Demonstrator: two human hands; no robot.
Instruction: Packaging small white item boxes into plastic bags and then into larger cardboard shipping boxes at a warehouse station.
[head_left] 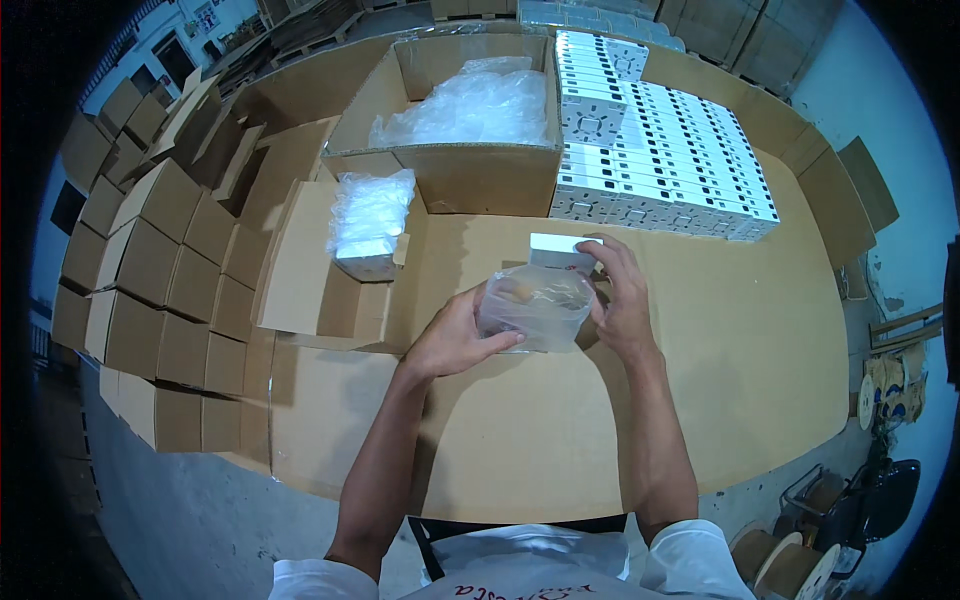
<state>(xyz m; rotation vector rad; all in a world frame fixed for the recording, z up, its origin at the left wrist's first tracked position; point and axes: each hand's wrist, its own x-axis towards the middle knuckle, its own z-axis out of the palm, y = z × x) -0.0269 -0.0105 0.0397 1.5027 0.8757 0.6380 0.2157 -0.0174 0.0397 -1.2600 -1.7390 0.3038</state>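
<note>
Over the middle of the cardboard-covered table, my left hand (457, 335) grips a clear plastic bag (535, 305) by its left side, thumb across the front. The bag's mouth faces away from me. Just beyond it is a small white box (560, 250), pinched at its right end by my right hand (622, 295). The box's near edge meets the bag's far edge; I cannot tell whether any of it is inside. To the left, an open brown carton (300, 270) holds several white boxes wrapped in clear plastic bags (370, 225).
A large carton (480, 180) full of clear bags (470, 105) stands at the back. Right of it, white boxes (670, 165) are stacked in rows. Folded brown cartons (160, 280) pile up on the left. A black chair (880, 500) and cable spools (790, 560) stand at lower right.
</note>
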